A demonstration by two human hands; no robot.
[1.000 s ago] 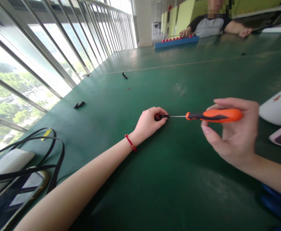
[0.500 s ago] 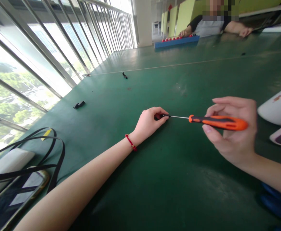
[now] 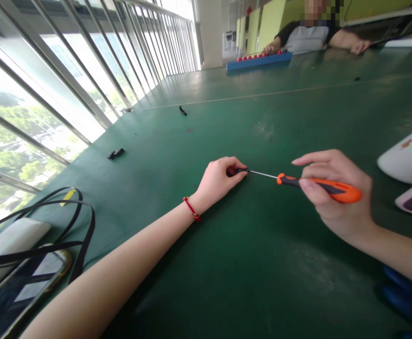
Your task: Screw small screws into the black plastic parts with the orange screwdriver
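My left hand (image 3: pixel 223 176), with a red cord at the wrist, rests on the green table (image 3: pixel 149 183) and pinches a small black part (image 3: pixel 241 170). In my right hand (image 3: pixel 343 188) is a screwdriver (image 3: pixel 343 192) with an orange and black handle, the thumb lying on the handle and the index finger stretched out above it. The thin metal shaft points left, and its tip meets the black part at my left fingertips. Details of the black part are mostly hidden by my fingers.
Small black pieces lie at the left (image 3: pixel 116 154) and further back (image 3: pixel 182 110). A phone (image 3: pixel 39 282) and black straps are at the lower left. White objects stand at the right. Across the table a person sits by a blue rack (image 3: pixel 258 62); metal railings line the left.
The screwdriver handle has tilted, its far end now lower. The fingers of my right hand have shifted around the handle. My left hand has stayed in place.
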